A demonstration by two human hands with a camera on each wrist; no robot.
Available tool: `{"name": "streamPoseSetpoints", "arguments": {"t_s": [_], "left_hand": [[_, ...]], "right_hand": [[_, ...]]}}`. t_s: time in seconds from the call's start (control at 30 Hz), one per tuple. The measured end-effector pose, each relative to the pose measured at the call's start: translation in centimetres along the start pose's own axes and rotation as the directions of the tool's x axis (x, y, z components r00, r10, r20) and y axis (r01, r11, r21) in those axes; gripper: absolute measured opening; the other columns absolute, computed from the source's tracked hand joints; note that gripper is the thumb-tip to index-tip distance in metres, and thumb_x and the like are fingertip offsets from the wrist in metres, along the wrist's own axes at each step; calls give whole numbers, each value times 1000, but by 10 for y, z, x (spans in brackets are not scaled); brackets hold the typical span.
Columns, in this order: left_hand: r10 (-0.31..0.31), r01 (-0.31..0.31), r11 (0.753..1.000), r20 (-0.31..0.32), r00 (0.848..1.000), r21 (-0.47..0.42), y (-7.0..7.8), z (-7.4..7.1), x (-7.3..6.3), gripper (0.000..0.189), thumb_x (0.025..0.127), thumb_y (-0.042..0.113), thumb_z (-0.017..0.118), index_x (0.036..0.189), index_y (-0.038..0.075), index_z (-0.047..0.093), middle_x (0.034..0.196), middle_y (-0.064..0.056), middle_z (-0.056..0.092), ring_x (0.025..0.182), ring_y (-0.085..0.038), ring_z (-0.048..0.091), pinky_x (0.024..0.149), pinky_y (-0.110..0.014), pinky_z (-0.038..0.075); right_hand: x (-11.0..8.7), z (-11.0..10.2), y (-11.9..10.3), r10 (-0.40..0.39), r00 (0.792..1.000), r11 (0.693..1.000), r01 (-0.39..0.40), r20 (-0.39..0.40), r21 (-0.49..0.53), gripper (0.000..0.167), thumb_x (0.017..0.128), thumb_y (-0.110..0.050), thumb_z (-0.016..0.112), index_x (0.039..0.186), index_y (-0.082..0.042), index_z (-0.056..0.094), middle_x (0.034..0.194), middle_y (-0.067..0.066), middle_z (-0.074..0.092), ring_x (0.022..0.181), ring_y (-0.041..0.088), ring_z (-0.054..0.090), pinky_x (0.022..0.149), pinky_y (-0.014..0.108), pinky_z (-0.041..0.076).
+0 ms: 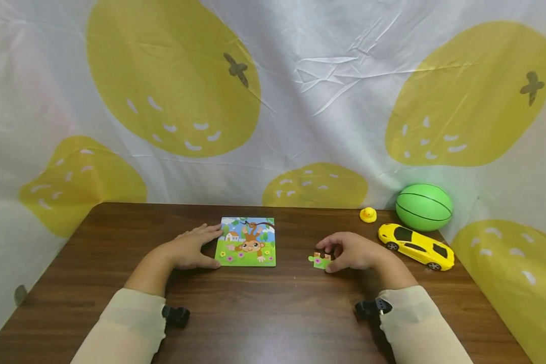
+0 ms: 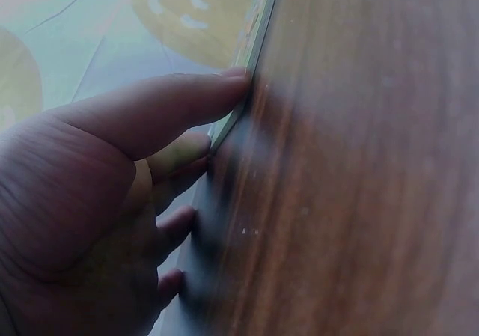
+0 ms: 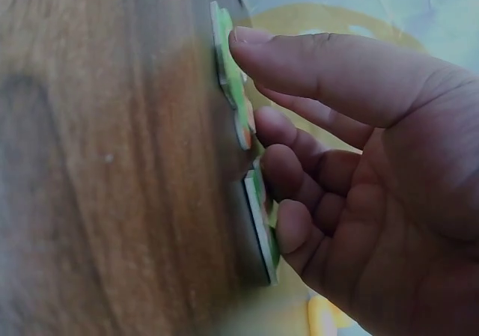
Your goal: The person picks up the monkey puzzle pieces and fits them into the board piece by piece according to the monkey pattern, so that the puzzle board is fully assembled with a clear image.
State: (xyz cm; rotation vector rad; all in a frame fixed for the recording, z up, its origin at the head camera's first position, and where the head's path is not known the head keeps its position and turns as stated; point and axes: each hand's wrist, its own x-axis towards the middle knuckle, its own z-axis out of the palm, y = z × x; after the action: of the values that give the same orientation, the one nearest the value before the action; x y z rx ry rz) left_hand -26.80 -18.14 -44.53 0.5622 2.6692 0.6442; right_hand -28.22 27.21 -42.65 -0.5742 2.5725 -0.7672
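Observation:
A square puzzle board (image 1: 245, 241) with a monkey picture lies flat on the table. My left hand (image 1: 188, 248) rests at its left side, fingers spread and fairly straight; in the left wrist view the thumb (image 2: 217, 96) touches the board's edge. To the right of the board, my right hand (image 1: 352, 250) has its thumb and forefinger at a green jigsaw piece (image 1: 320, 261), which sits between them. The right wrist view shows that piece (image 3: 230, 70) by the thumb, and a second jigsaw piece (image 3: 260, 227) beside the other curled fingers. In the head view this second piece is hidden.
A yellow toy car (image 1: 416, 246), a green ball (image 1: 424, 207) and a yellow rubber duck (image 1: 368, 215) stand at the table's back right. Behind the brown table (image 1: 273, 308) hangs a white cloth (image 1: 300, 126) with large yellow fruit prints.

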Motion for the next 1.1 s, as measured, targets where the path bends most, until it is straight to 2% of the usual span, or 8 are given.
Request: {"name": "streamPoseSetpoints", "arguments": {"t_s": [0.27,0.67,0.93,1.1], "left_hand": [[4,-4,1000,-3,1000,3,-2,0,2,96,93,51,80,170,16,34,181,-7,21,168,-44,8,128,-79,9],[9,-9,1000,-7,1000,8,-1,0,0,96,92,51,80,169,15,34,181,-8,22,168,-45,9,127,-80,10],[-2,2,1000,-7,1000,0,0,0,0,96,93,50,80,169,16,34,181,-7,22,169,-44,8,128,-79,9],[5,-5,1000,-5,1000,3,0,-1,-1,96,93,50,80,169,15,34,181,-8,21,168,-45,9,128,-79,10]], "right_hand": [[1,2,0,0,1000,999,0,21,-36,58,78,-18,96,132,-19,74,109,2,64,95,19,57,82,30,50],[4,3,-5,43,999,999,-43,13,-18,47,77,-13,93,121,-20,78,104,1,69,97,19,60,83,33,52],[5,3,-16,-41,997,998,38,-60,-40,44,78,-11,89,120,-19,79,103,0,71,93,18,60,81,30,52],[10,4,-30,-82,994,996,79,-77,-44,45,79,-12,88,122,-20,79,104,-1,71,92,16,60,80,30,53]]}}
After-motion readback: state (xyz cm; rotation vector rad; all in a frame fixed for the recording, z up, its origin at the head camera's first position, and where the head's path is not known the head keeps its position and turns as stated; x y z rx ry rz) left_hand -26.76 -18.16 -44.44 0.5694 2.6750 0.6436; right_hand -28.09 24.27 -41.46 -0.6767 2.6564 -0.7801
